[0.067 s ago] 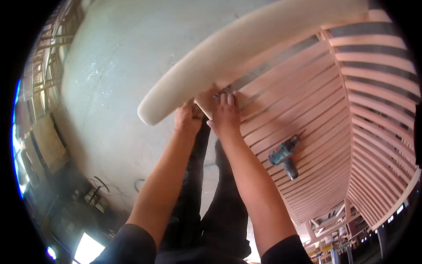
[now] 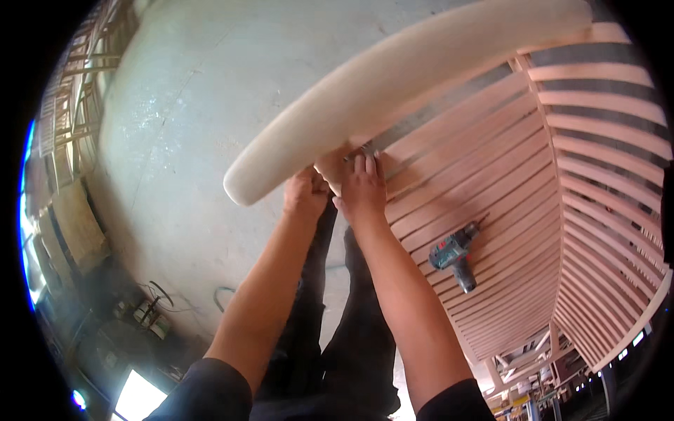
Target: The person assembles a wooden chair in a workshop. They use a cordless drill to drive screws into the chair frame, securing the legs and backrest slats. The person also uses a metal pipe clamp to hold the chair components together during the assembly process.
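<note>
Head view, looking down. A long pale cream cushion roll is lying slantwise across the upper middle, running from the upper right down to a rounded end at centre left, over the edge of a slatted wooden frame.

Left hand is pressing up against the underside of the roll near its rounded end. Fingers are curled in; how firmly they are gripping cannot be told, since the tips are hidden behind the roll.

Right hand is sitting just beside the left, fingers extended and lying flat where the roll's pale edge meets the frame's slats. It is touching the material, not closing around it.

A teal and grey cordless drill is lying on the slats, right of the right forearm, apart from both hands.

A grey concrete floor is filling the left side. Stacked wooden frames are standing at the far left. No containers are showing.
</note>
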`<state>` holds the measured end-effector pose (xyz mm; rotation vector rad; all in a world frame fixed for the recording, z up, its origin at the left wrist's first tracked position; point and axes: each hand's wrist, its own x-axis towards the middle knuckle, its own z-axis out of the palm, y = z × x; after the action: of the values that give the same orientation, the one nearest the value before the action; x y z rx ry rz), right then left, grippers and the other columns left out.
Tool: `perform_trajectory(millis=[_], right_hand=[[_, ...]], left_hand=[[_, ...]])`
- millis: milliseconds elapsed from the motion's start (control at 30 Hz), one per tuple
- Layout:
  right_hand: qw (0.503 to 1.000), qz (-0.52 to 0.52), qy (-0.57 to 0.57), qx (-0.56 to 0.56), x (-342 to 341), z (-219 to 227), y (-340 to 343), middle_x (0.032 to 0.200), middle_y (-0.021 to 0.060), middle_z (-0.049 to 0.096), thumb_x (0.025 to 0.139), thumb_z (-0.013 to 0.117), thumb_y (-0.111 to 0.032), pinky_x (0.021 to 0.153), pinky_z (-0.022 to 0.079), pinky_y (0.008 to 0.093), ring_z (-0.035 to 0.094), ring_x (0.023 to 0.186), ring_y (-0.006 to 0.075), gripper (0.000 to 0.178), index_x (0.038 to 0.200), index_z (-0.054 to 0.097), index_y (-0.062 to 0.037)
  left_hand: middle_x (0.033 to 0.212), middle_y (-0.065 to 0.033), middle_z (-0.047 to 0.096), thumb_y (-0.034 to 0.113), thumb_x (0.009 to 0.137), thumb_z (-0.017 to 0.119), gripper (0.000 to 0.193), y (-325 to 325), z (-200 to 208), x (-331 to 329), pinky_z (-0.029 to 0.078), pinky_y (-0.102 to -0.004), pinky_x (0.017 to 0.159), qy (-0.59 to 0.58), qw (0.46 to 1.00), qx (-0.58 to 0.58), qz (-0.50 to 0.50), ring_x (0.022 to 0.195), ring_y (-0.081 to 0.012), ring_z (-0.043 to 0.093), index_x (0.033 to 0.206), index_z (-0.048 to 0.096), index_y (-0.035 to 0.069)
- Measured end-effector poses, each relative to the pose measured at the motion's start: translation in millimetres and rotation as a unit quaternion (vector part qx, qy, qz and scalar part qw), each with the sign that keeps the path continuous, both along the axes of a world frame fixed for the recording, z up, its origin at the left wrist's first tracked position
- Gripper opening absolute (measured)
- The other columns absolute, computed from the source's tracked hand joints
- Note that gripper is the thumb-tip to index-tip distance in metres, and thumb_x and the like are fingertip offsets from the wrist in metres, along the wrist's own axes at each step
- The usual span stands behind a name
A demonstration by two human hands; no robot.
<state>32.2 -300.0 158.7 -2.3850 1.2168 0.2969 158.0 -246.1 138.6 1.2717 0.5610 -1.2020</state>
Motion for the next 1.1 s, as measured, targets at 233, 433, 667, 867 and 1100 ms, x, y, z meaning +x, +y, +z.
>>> perform_trajectory(millis=[233, 433, 667, 867, 1100], right_hand=[[0.998, -0.031, -0.044, -0.015, -1.0, -10.2, 6.5, 0.110, 0.0098, 0.058, 0.059, 0.086, -0.032, 0.123, 0.025, 0.0410, 0.053, 0.119, 0.0257, 0.062, 0.109, 0.063, -0.0028], [0.998, -0.013, -0.056, -0.023, -0.8, -9.2, 3.1, 0.106, 0.0108, 0.058, 0.062, 0.082, -0.032, 0.122, 0.025, 0.0419, 0.054, 0.116, 0.0257, 0.054, 0.103, 0.062, -0.0030], [0.999, 0.005, -0.008, -0.052, 2.1, -3.9, -4.3, 0.106, 0.0107, 0.059, 0.067, 0.080, -0.040, 0.122, 0.024, 0.0428, 0.053, 0.116, 0.0258, 0.055, 0.104, 0.061, -0.0052], [1.000, 0.004, -0.005, 0.010, 0.0, 2.8, -3.5, 0.112, 0.0085, 0.059, 0.065, 0.086, -0.045, 0.122, 0.022, 0.0414, 0.051, 0.121, 0.0246, 0.066, 0.111, 0.060, -0.0058], [0.986, -0.083, -0.139, 0.023, -0.8, -3.8, -12.7, 0.100, 0.0090, 0.058, 0.058, 0.091, -0.034, 0.105, 0.039, 0.0412, 0.054, 0.104, 0.0268, 0.055, 0.097, 0.062, -0.0058]], left_hand=[[0.063, 0.0075, 0.034, 0.018, 0.097, 0.066, 0.008, -15.0, 5.9, -8.6, 0.023, -0.0253, 0.050, -0.015, 0.993, 0.073, 0.087, 0.052, -0.0082, 0.027, 0.094, 0.059, 0.019], [0.061, 0.0063, 0.033, 0.019, 0.098, 0.063, 0.026, 4.3, 1.1, 11.4, 0.024, -0.0248, 0.050, -0.022, 0.969, 0.096, 0.229, 0.051, -0.0078, 0.027, 0.075, 0.050, 0.018], [0.065, 0.0023, 0.043, 0.034, 0.100, 0.053, 0.025, 76.7, 65.2, 51.8, 0.031, -0.0264, 0.052, -0.145, 0.982, 0.068, -0.103, 0.052, -0.0108, 0.037, 0.087, 0.055, 0.013], [0.071, -0.0042, 0.057, 0.037, 0.104, 0.047, 0.035, 40.3, 81.6, 28.0, 0.038, -0.0257, 0.051, -0.204, 0.882, 0.052, -0.422, 0.056, -0.0098, 0.048, 0.099, 0.057, 0.004], [0.061, -0.0002, 0.042, 0.023, 0.106, 0.042, 0.032, -31.1, 83.2, 16.4, 0.029, -0.0230, 0.040, 0.066, 0.955, 0.031, -0.286, 0.044, -0.0085, 0.035, 0.112, 0.058, -0.003]])
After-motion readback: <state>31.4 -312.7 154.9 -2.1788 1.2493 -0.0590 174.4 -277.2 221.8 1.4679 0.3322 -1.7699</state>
